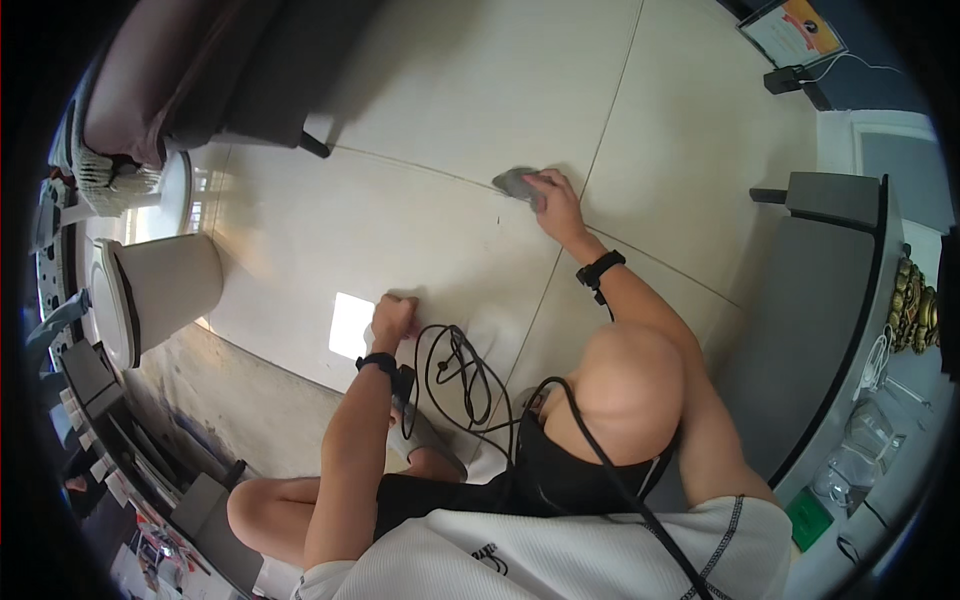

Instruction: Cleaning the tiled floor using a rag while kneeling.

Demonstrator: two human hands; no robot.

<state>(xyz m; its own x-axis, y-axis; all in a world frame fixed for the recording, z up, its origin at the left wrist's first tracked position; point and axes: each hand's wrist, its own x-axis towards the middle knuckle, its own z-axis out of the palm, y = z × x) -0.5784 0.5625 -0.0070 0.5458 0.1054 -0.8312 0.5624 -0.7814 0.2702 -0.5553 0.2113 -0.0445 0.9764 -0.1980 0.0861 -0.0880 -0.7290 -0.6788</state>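
Observation:
My right hand (561,210) presses a grey cloth (516,184) against the beige tiled floor (450,240), close to a joint between tiles. Dark specks mark the tile just below the cloth. Curled into a fist, my left hand (394,319) rests on the floor beside a bright patch of reflected light; nothing is visible inside it. Both wrists wear black straps with small devices. Looped loosely near my left hand is a black cable (469,375), part of which runs over my lap.
A brown sofa (217,82) with a dark foot stands upper left. Below it are a white lidded bin (169,289) and a round white table base (176,191). On the right, a grey cabinet (810,315) bears several objects. A framed certificate (793,34) leans at the upper right.

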